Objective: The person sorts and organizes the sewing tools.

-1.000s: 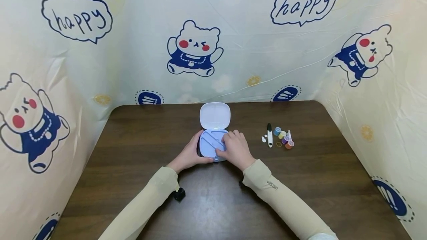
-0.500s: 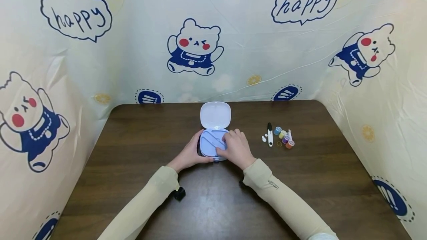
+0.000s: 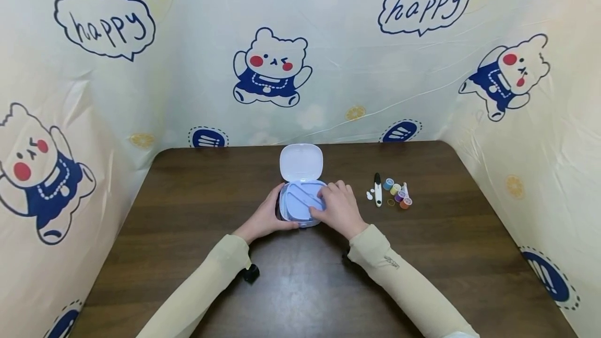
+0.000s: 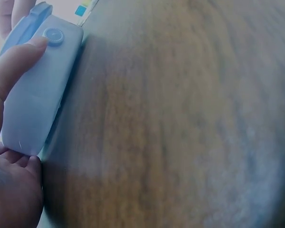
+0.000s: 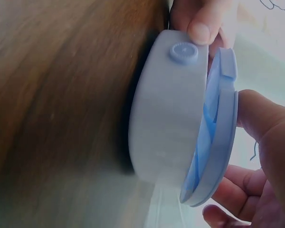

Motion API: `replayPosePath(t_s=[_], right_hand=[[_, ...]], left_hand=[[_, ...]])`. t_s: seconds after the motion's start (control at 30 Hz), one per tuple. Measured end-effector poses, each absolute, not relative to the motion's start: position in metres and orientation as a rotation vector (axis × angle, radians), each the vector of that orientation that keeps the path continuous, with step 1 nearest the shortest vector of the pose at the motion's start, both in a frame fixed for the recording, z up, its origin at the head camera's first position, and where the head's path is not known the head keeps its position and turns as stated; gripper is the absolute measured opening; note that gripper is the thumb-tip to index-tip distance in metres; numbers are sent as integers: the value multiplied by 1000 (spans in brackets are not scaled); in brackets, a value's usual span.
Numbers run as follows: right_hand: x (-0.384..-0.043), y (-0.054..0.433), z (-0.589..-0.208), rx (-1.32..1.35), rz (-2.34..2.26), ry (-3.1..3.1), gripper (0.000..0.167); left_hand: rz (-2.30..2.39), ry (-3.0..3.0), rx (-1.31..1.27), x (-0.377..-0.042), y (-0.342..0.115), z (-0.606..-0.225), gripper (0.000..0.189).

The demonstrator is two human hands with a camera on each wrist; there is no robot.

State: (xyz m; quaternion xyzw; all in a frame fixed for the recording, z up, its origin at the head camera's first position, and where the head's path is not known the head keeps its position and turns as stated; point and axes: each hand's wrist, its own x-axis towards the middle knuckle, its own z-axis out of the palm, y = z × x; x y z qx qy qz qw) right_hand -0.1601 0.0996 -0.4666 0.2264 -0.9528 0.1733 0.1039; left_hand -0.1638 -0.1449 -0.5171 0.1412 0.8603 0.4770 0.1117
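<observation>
Around the centre of the head view, a pale-blue rounded plastic box [image 5: 166, 109] sits on the brown wooden surface [image 3: 202, 186], its whitish lid [image 3: 301, 161] open. The left hand [image 3: 266, 219] grips the box's side; the right hand's [image 3: 341, 209] fingers pinch a shallow blue plastic tray [image 3: 300, 203], tilted at the box's mouth.

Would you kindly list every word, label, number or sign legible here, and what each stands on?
"happy": left speech bubble on the backdrop.
"happy": right speech bubble on the backdrop.
Exclamation-like white strokes: blue ovals on the backdrop.
Too small to read: dark lettering on the right sleeve.
Too blurred to read: faint mark on the round button of the box.
</observation>
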Motion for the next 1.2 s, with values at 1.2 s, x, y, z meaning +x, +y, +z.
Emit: replayPosePath(t_s=[1.2], right_hand=[[-177,189,-478,491,527,-2837,42]], left_hand=[[1388,2516,367,-162,-144,-513,129]])
